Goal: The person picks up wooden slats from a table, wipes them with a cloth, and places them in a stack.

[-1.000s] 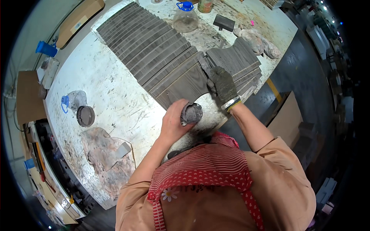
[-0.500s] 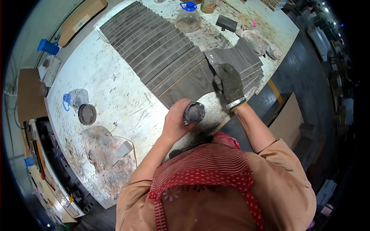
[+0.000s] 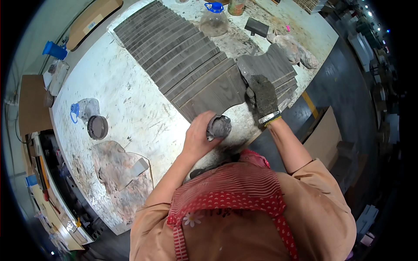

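Left hand grips grey cup, contents unclear — whether gloved right hand pinches, I can't tell.

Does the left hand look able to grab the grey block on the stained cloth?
Probably not as things stand: the left hand is wrapped around a round grey object, though nothing appears to cover the grey block.

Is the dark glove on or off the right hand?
On: the dark glove covers the right hand, while the left hand is bare.
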Available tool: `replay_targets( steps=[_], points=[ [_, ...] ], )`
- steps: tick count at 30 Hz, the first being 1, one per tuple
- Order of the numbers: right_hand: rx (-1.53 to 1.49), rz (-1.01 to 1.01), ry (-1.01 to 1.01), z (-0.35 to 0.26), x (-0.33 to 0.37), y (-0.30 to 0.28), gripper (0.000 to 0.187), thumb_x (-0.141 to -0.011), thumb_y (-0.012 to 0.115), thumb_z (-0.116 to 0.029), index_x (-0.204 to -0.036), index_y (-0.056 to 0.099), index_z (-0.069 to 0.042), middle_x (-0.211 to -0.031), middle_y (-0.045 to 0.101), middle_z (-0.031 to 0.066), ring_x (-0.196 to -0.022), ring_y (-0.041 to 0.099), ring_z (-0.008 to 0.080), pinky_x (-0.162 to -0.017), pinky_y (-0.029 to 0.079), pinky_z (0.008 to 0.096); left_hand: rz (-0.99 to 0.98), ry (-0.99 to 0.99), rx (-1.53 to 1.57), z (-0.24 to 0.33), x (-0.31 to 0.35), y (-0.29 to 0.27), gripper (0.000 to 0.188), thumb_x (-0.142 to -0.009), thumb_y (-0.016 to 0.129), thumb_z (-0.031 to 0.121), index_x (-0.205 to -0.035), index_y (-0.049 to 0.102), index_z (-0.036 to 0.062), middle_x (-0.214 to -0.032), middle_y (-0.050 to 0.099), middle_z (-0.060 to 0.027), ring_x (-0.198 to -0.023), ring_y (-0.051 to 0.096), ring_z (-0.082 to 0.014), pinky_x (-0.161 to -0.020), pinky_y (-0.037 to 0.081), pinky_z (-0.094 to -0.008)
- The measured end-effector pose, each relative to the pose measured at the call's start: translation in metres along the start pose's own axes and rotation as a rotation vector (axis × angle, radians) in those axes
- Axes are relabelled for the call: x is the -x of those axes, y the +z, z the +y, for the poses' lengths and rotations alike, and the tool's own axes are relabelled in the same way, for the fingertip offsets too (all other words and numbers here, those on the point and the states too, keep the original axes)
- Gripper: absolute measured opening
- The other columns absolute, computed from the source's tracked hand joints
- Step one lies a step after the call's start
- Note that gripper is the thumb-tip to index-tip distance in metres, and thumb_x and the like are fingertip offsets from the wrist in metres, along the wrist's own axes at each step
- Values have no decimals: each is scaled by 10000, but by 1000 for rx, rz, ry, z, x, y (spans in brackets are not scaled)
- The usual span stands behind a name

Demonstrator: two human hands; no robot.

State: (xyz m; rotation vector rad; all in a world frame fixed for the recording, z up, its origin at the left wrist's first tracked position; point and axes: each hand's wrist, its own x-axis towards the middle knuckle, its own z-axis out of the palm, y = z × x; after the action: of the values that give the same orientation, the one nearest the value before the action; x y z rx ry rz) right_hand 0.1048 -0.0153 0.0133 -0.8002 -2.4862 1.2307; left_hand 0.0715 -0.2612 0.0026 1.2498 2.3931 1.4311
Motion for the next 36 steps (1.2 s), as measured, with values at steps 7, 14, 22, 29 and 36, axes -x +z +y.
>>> replay_targets(
  steps=[7,14,22,29,36],
  points=[
    [-454,-113,412,-33,-2,-5,151,-904,565,-107,-978,623,11,-872,602,92,-734,575,172,-642,477,314,10,8,-4,-1,-2,-1,695,-587,866,110,-1195,532,61,-1152,599,-151,-1067,593,-347,-904,491,-399],
    [-556,-109,311,-37,0,-9,200,-818,626,-94,-1000,653,-15,-896,645,134,-746,628,270,-668,490,393,36,47,-10,4,-4,-2,663,-599,842,109,-1182,534,41,-1144,598,-172,-1026,601,-372,-861,511,-410],
    [-717,-61,268,-49,6,-8,131,-909,593,-137,-940,627,-15,-641,549,32,-505,493,84,-436,364,253,41,56,-4,1,-3,1,700,-571,874,123,-1184,544,45,-1129,606,-159,-1045,602,-352,-888,498,-399],
    [-641,-113,295,-68,15,-11,145,-936,562,-159,-987,610,-32,-603,519,-7,-474,470,61,-413,340,244,47,60,8,-1,-2,1,694,-568,872,110,-1176,546,41,-1121,609,-161,-1034,606,-352,-878,500,-403],
    [-528,-285,288,-72,30,-1,226,-954,556,-215,-993,623,-3,-618,521,1,-497,451,60,-443,347,243,49,50,34,-3,-1,-4,697,-569,871,99,-1180,542,44,-1111,608,-152,-1019,606,-350,-867,502,-387]
  ],
)
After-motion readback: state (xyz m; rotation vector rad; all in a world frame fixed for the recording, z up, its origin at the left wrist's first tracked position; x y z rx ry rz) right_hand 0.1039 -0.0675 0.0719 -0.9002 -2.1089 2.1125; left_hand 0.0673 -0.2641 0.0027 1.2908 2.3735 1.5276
